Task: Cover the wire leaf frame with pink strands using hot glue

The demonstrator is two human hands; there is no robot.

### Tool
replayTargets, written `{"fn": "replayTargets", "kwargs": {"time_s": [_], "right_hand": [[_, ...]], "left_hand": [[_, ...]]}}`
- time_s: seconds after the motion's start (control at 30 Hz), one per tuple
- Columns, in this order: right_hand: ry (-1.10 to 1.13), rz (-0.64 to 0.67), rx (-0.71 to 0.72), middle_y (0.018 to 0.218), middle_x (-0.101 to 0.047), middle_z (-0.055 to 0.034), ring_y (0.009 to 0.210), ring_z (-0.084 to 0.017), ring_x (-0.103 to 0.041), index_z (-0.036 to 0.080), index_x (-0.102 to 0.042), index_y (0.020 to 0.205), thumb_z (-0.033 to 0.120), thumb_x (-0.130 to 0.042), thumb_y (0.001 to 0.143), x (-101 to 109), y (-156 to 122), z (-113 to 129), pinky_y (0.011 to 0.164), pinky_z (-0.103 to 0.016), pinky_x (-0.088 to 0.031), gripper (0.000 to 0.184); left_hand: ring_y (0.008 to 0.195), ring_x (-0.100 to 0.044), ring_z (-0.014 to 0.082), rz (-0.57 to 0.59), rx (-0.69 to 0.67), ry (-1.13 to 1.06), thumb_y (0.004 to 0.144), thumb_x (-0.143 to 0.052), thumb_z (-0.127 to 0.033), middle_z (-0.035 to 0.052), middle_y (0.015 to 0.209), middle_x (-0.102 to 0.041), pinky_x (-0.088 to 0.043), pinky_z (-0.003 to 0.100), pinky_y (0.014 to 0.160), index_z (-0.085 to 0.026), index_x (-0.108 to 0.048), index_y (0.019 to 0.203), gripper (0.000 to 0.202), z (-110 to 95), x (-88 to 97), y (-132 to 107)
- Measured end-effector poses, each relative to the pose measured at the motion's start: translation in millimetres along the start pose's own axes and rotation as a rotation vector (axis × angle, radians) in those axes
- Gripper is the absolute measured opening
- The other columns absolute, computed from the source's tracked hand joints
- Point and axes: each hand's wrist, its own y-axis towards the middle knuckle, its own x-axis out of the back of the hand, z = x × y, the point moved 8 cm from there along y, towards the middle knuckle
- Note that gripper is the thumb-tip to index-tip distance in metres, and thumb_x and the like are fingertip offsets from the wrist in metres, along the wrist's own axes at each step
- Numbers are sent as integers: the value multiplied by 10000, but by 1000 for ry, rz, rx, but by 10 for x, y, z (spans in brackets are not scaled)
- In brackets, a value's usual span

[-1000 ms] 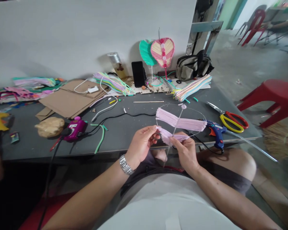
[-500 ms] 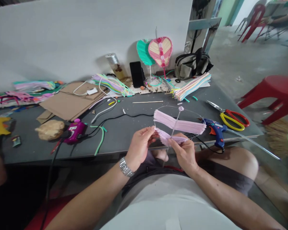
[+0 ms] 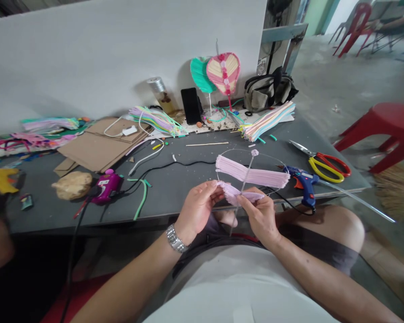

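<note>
Between my hands, over the table's front edge, is a wire fan frame (image 3: 278, 158) with a thin stem. Across it runs a V-shaped band of lilac pipe cleaners (image 3: 268, 177), and a small lilac flower (image 3: 254, 153) tops the stem. My left hand (image 3: 199, 202) pinches the left end of a lower lilac pipe-cleaner strip (image 3: 229, 192). My right hand (image 3: 258, 213) grips the same piece near the stem, thumb on top. A blue glue gun (image 3: 303, 183) lies just right of the frame.
Scissors (image 3: 326, 167) lie at the right by a clear glue stick (image 3: 360, 202). Pipe-cleaner bundles (image 3: 267, 122), a phone (image 3: 190, 106) and two finished fans (image 3: 223, 74) stand at the back. A purple device (image 3: 107, 187) with cables and cardboard (image 3: 90, 146) are left. A red stool (image 3: 387, 130) stands right.
Both hands keep their hold on the lower lilac strip, with only slight finger movement. The view has shifted a little.
</note>
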Motion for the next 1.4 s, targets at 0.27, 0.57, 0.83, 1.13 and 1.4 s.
{"fn": "replayTargets", "kwargs": {"time_s": [0.27,0.57,0.83,1.13,1.4], "right_hand": [[-46,16,16,662,-661,-8,619,-157,-564,184,-689,709,407,-757,829,-23,-30,37,608,-294,-441,262],[-97,46,3,715,-705,-39,675,-186,-599,175,-715,782,429,-738,859,-51,-64,-8,654,-312,-453,266],[-161,19,34,664,-645,-9,626,-159,-547,179,-686,747,425,-712,874,-15,-50,5,608,-291,-405,278],[-172,20,63,643,-657,-11,601,-164,-559,190,-692,720,410,-703,861,-18,-46,113,590,-288,-410,262],[-182,31,63,652,-625,-6,613,-158,-530,192,-683,745,431,-718,865,-30,-63,49,601,-290,-406,270]], "left_hand": [[765,-648,152,-41,-69,92,672,-933,-460,71,824,-773,-509,264,769,-141,-823,820,368,-48,-12,-32],[709,-613,130,-190,-124,112,588,-961,-429,51,769,-768,-464,252,720,-151,-780,711,354,-57,42,-8],[696,-649,150,-202,-158,103,694,-884,-465,42,739,-754,-487,275,727,-160,-738,725,340,-10,20,9],[736,-672,165,-159,-110,89,675,-874,-346,43,761,-763,-514,298,785,-152,-759,747,237,-22,34,-41],[727,-615,131,-206,-39,115,616,-911,-361,0,742,-702,-473,268,752,-166,-732,724,286,8,83,-24]]}}
